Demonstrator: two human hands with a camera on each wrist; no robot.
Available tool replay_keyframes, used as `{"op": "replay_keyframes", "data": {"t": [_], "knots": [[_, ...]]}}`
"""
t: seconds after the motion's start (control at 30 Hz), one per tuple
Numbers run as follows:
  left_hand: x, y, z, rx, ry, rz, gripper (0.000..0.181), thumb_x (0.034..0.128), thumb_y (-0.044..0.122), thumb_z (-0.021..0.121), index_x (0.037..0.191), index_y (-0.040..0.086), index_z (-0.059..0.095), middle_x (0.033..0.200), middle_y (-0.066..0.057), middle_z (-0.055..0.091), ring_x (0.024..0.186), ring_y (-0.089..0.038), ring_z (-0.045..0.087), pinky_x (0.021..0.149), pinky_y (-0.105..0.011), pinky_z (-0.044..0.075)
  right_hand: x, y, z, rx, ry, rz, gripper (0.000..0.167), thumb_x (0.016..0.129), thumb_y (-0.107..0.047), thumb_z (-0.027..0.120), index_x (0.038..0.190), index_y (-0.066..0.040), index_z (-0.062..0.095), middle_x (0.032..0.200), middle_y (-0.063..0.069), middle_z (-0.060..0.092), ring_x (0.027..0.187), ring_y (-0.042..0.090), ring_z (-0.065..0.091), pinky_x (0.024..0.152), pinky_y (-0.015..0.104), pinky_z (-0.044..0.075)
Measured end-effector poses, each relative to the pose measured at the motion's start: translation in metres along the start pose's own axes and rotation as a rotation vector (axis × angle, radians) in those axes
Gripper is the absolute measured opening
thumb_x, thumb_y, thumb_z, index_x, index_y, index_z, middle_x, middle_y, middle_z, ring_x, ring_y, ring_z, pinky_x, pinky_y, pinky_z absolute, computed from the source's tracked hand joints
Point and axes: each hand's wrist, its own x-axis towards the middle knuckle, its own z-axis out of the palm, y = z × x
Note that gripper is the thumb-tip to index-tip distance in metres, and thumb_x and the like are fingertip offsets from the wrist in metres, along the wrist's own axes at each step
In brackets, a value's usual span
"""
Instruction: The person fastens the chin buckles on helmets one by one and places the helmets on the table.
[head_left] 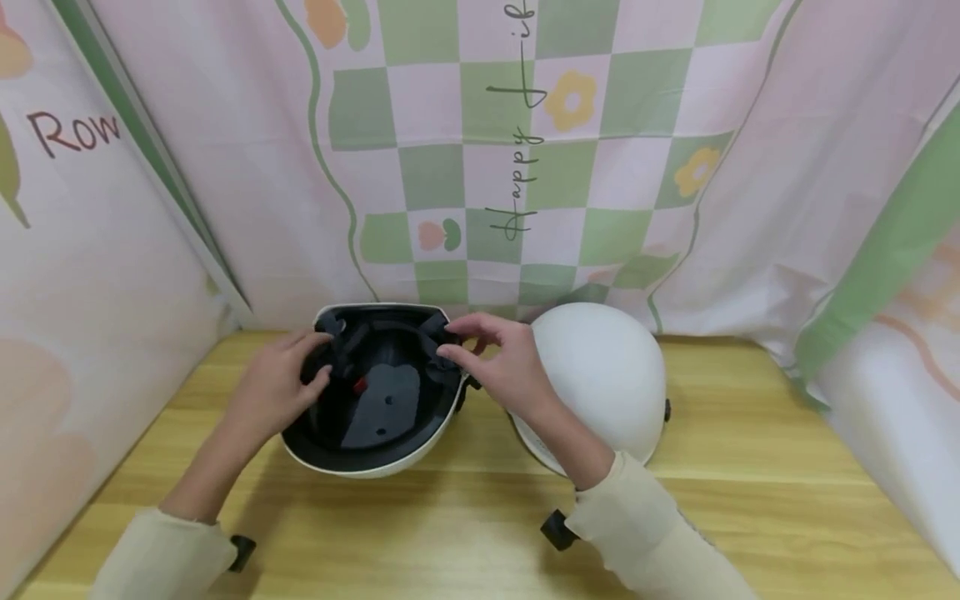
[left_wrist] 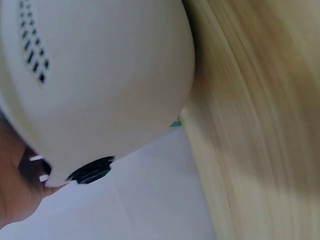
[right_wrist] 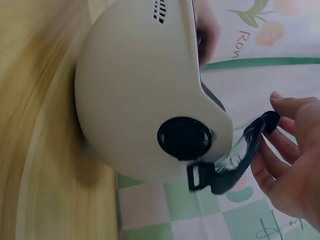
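While one white helmet [right_wrist: 135, 90] lies upside down on the wooden table [head_left: 720, 467], the person over it works at both sides of its rim. The right hand [head_left: 506, 358] has its fingers curled about the end of a black chin strap [right_wrist: 244, 167], raised beyond the rim; something clear and glossy, plastic by the look of it, lies along the strap. The left hand [head_left: 277, 379] bends in over the opposite edge, beside a dark strap [head_left: 339, 354], but I can't tell whether it grips it.

I'd judge the work only partly along: the helmet is already bottom up with its inside exposed, and the strap is in hand. The strap handling looks unfinished, as I see no two ends joined between the hands.

The upturned shell makes a bowl holding a black lining [head_left: 382, 408], its floor smooth and shiny with small dark holes, and a little red piece [head_left: 360, 385] to one side. Beside it, behind the right forearm, a second white helmet [head_left: 600, 375] sits dome up, so whatever it holds is hidden; neither hand is working on it.
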Motion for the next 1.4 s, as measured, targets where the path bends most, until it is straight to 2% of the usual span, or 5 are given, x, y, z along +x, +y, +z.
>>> {"op": "replay_keyframes", "data": {"t": [0.17,0.47,0.87,1.1,1.4], "knots": [[0.014,0.000,0.008,0.135,-0.185,0.107,0.033,0.0839,0.002,0.080,0.114,-0.007,0.071,0.098,-0.021,0.072,0.087,-0.037,0.070,0.076,-0.052,0.057,0.000,0.000,0.012,-0.066,-0.099,-0.053,0.019,0.089,-0.012,0.083,0.105,-0.004,0.078,0.099,0.006,0.077,0.084,0.016,0.066,0.070,0.029,0.055],[0.023,0.002,0.007,-0.133,-0.352,-0.079,0.037,0.0880,0.000,0.078,0.123,-0.005,0.067,0.084,-0.008,0.067,0.078,-0.024,0.064,0.071,-0.046,0.055,-0.001,0.000,0.024,-0.129,-0.208,-0.062,0.018,0.089,-0.013,0.083,0.105,-0.007,0.078,0.093,0.003,0.075,0.081,0.012,0.065,0.068,0.026,0.055],[0.021,0.005,-0.010,-0.607,-0.438,-0.236,0.038,0.0965,0.010,0.074,0.130,-0.004,0.066,0.085,-0.008,0.072,0.077,-0.023,0.065,0.067,-0.031,0.053,0.002,-0.003,0.026,-0.148,-0.209,-0.144,0.020,0.087,-0.012,0.085,0.105,-0.007,0.078,0.099,0.003,0.076,0.086,0.014,0.066,0.080,0.026,0.057],[0.018,0.006,-0.009,-0.713,-0.447,-0.238,0.036,0.0979,0.009,0.072,0.129,-0.006,0.066,0.085,-0.015,0.071,0.078,-0.037,0.065,0.065,-0.036,0.056,0.006,-0.011,0.030,-0.034,-0.183,-0.214,0.019,0.086,-0.011,0.085,0.104,-0.006,0.080,0.095,0.003,0.076,0.079,0.009,0.065,0.074,0.024,0.057],[0.017,0.011,-0.007,-0.912,-0.405,-0.300,0.029,0.0979,-0.005,0.067,0.124,-0.013,0.058,0.094,-0.018,0.073,0.087,-0.035,0.074,0.078,-0.039,0.062,0.007,-0.008,0.030,-0.038,-0.216,-0.107,0.019,0.086,-0.012,0.086,0.103,-0.004,0.081,0.098,0.005,0.076,0.083,0.013,0.068,0.076,0.023,0.059]]}}
